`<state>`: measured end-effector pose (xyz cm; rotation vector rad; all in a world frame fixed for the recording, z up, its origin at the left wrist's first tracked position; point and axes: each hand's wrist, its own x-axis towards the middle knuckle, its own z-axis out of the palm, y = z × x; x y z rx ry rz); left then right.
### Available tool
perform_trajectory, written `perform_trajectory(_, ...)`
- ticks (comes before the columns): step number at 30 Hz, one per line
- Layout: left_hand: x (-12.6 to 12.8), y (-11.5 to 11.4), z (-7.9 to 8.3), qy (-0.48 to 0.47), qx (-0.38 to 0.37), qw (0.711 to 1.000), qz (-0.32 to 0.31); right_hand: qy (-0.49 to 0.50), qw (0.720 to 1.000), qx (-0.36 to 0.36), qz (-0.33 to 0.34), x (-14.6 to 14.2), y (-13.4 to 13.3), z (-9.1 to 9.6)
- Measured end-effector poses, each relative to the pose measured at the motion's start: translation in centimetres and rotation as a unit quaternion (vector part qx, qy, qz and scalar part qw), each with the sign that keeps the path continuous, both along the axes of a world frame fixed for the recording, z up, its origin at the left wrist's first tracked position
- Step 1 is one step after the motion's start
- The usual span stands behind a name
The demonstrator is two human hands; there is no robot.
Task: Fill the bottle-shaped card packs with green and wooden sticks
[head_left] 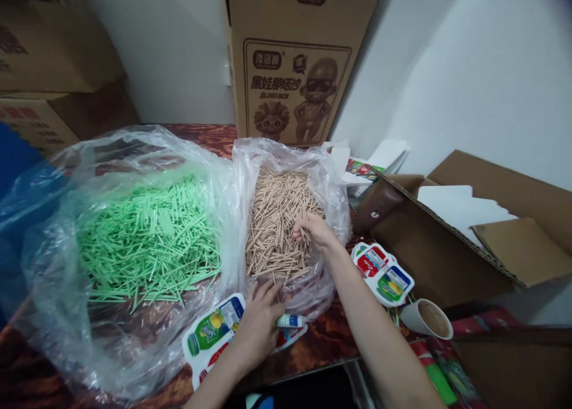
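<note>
My right hand (315,230) is closed in a pinch on a few thin brown sticks (305,223), over the heap of brown sticks (277,230) in a clear plastic bag (245,152). Nearer me, my left hand (261,319) lies palm down with its fingers spread at the bag's front edge. Beneath it is a white die-cut card (214,328) printed with a green and yellow drink label. A white tube with a blue band (290,321) sticks out beside the left thumb; whether the hand grips it is hidden.
Left lies a second clear bag (49,290) of light green sticks (152,236). At right are stacked printed cards (391,284), a paper cup of brown liquid (429,319) and an open cardboard box (438,260). A tall carton (290,27) stands behind.
</note>
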<state>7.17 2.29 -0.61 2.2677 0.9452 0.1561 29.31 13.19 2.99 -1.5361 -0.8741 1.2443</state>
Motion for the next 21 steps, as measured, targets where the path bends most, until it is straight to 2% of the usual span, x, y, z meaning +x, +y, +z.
perform_trajectory(3,-0.1,-0.2,-0.8,0.014,-0.028,0.999,-0.01,0.004,1.0,0.006,0.0,0.2,0.4,0.1)
perform_trajectory(7,0.1,-0.1,-0.7,-0.013,-0.048,0.999,0.011,-0.024,1.0,0.014,0.008,0.5,1.1,0.4)
perform_trajectory(11,0.3,0.2,-0.3,-0.101,-0.076,0.989,0.079,-0.076,0.997,0.019,0.017,0.7,1.3,0.6)
perform_trajectory(13,0.3,0.1,-0.1,-0.154,-0.094,0.976,0.119,-0.117,0.992,0.046,0.007,0.9,1.1,0.6)
perform_trajectory(17,0.0,0.7,1.4,-0.245,-0.143,0.944,0.171,-0.208,0.966,0.153,-0.036,1.0,0.3,0.9)
perform_trajectory(19,-0.2,1.9,2.9,-0.283,-0.16,0.926,0.194,-0.167,0.971,0.166,-0.052,0.6,-0.2,1.3)
perform_trajectory(21,-0.4,3.4,4.4,-0.331,-0.164,0.903,0.22,-0.076,0.984,0.155,-0.054,-0.4,-1.1,1.6)
